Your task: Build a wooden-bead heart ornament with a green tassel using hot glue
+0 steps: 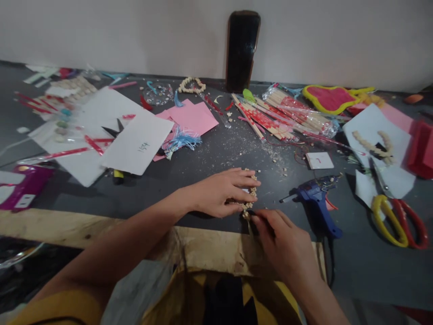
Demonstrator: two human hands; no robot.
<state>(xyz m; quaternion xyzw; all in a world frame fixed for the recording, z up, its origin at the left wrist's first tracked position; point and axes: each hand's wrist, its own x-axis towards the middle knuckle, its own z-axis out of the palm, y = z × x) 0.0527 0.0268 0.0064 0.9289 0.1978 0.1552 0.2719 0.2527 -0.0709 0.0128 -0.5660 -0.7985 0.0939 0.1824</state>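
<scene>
A short string of small cream-coloured beads or chips (pixel 253 192) lies curved on the dark table near its front edge. My left hand (pixel 221 193) lies palm down over it, fingers stretched out and slightly apart, the fingertips touching the beads. At the near end of the string, my right hand (pixel 284 237) has thumb and forefinger pinched together. A thin pale strip or tail hangs there towards the table edge; its kind is hard to make out. Part of the string is hidden beneath my left fingers.
To the right lie a blue glue gun (pixel 314 196) and large scissors (pixel 389 212) with yellow and red handles. A phone (pixel 241 52) leans on the wall. Chopsticks (pixel 270 119), pink paper (pixel 196 117), a blue tassel (pixel 182 141) and white cards (pixel 137 144) surround the work area, with crumbs scattered between.
</scene>
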